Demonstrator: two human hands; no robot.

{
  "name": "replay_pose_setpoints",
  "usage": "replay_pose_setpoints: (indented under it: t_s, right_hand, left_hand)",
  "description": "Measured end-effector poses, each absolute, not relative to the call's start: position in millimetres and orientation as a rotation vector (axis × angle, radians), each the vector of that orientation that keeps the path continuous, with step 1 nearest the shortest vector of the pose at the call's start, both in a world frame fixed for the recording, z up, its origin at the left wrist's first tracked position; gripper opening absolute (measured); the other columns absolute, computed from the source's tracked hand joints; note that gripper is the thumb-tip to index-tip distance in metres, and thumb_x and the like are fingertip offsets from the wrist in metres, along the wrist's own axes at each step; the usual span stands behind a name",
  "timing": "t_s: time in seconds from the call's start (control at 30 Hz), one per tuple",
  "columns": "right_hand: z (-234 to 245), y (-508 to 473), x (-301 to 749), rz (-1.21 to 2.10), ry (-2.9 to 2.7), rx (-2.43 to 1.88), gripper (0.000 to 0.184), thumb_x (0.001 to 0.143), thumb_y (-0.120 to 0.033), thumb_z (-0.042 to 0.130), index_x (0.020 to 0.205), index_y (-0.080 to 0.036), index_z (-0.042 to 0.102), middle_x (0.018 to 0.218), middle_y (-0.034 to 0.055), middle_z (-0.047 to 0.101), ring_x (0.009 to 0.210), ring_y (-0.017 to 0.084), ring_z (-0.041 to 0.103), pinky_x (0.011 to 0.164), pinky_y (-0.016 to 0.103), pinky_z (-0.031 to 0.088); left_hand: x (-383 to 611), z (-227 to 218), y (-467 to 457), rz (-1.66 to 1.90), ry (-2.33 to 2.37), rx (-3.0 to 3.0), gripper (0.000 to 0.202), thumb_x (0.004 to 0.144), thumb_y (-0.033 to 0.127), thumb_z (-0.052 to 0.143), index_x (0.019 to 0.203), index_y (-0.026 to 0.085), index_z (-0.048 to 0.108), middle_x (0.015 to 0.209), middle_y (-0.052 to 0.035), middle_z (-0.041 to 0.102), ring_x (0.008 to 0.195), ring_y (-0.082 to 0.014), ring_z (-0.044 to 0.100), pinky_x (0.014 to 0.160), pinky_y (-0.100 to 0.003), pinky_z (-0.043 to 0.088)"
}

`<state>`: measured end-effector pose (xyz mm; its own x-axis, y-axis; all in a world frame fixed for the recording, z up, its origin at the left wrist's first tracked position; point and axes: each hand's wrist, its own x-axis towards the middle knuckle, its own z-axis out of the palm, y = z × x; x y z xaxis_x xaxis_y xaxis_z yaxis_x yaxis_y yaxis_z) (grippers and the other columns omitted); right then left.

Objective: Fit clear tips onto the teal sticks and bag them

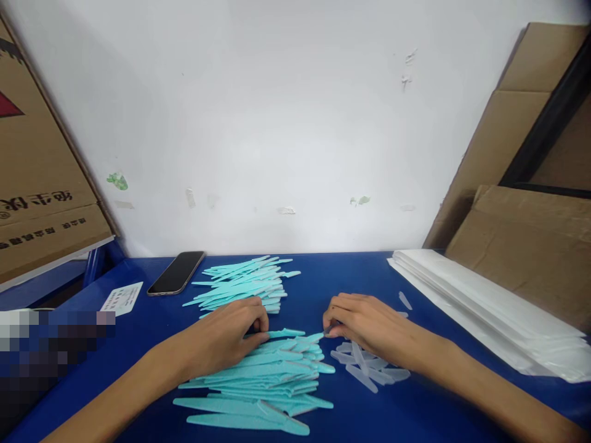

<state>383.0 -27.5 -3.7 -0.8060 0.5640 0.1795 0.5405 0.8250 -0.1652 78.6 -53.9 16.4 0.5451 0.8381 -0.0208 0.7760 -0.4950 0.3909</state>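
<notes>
My left hand (240,329) is closed with its fingers pinched on the handle of a turquoise eyebrow razor (287,333), whose head points right. Under and in front of it lies a heap of similar eyebrow razors (277,369). A second pile of them (244,284) rests farther back. My right hand (360,320) is closed in a pinch beside the heap's right end. A greyish sliver at its fingertips looks like a clear blade cap, mostly hidden by the fingers. Below this hand several clear blade caps (364,363) are scattered on the blue table (360,412).
A phone (177,273) and a printed card (122,298) lie at the back left. Stacked white sheets (484,314) run along the right. Cardboard (530,246) leans behind them, and a printed carton (41,154) stands left. A white wall (295,123) closes the back.
</notes>
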Motion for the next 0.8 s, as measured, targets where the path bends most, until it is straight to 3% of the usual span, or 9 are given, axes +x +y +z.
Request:
replay_pose_setpoints:
  t_s: [0.17, 0.37, 0.63, 0.8]
  right_hand:
    - [-9, -27, 385, 0.177, -2.746, -0.84, 0.015, 0.105, -0.027, 0.05, 0.103, -0.02, 0.063, 0.103, 0.0031, 0.068, 0.093, 0.018, 0.064, 0.09, 0.034, 0.045]
    - [-8, -27, 385, 0.119, -2.74, -0.874, 0.015, 0.106, -0.025, 0.047, 0.1, -0.022, 0.061, 0.1, 0.0012, 0.067, 0.089, 0.018, 0.064, 0.086, 0.033, 0.043]
    - [2, -32, 385, 0.044, -2.627, -1.009, 0.021, 0.109, -0.023, 0.035, 0.099, -0.022, 0.054, 0.078, -0.0014, 0.065, 0.066, 0.015, 0.057, 0.064, 0.027, 0.038]
    - [0, -33, 386, 0.081, -2.571, -1.014, 0.019, 0.109, -0.027, 0.035, 0.102, -0.022, 0.052, 0.083, 0.001, 0.066, 0.07, 0.016, 0.058, 0.062, 0.027, 0.039]
  left_hand:
    - [82, 14, -54, 0.312, 1.336, 2.538, 0.02, 0.104, 0.035, 0.045, 0.094, 0.023, 0.058, 0.089, -0.002, 0.065, 0.077, -0.0197, 0.058, 0.064, -0.028, 0.041]
    - [84, 9, -49, 0.436, 1.352, 2.707, 0.015, 0.106, 0.031, 0.041, 0.107, 0.023, 0.054, 0.098, -0.0042, 0.066, 0.088, -0.0232, 0.062, 0.074, -0.033, 0.044]
    - [86, 4, -47, 0.445, 1.309, 2.8, 0.014, 0.108, 0.026, 0.038, 0.111, 0.024, 0.052, 0.105, -0.0026, 0.065, 0.079, -0.0195, 0.063, 0.065, -0.03, 0.041]
    - [86, 2, -47, 0.447, 1.311, 2.797, 0.016, 0.108, 0.028, 0.037, 0.112, 0.024, 0.052, 0.107, -0.0031, 0.065, 0.081, -0.0197, 0.064, 0.067, -0.03, 0.042]
